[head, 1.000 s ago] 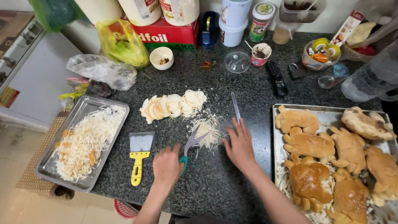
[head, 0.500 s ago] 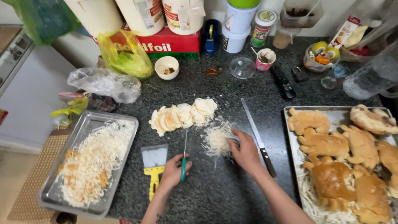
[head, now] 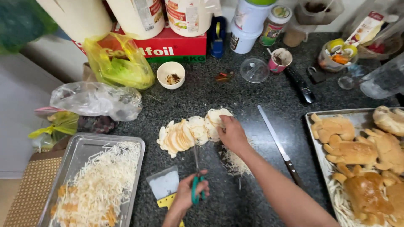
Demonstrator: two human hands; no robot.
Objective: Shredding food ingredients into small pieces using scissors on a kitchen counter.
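My dark speckled stone bench (head: 235, 96) carries a fanned row of pale round slices (head: 189, 134), a long steel knife (head: 280, 147), two metal trays (head: 73, 168) and a small white bowl (head: 170, 75).

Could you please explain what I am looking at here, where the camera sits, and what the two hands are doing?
There is no machine here: a person works with bare hands, and the one camera is worn on their head, looking down at a dark speckled counter. The left hand holds green-handled scissors, blades pointing away toward a row of thin pale slices. The right hand rests on the right end of that row. Fine shreds lie under the right forearm. A long knife lies to the right, beside a tray of golden buns. At lower left is a metal tray of shreds, and next to it a yellow-handled scraper. Jars and bags stand along the back.
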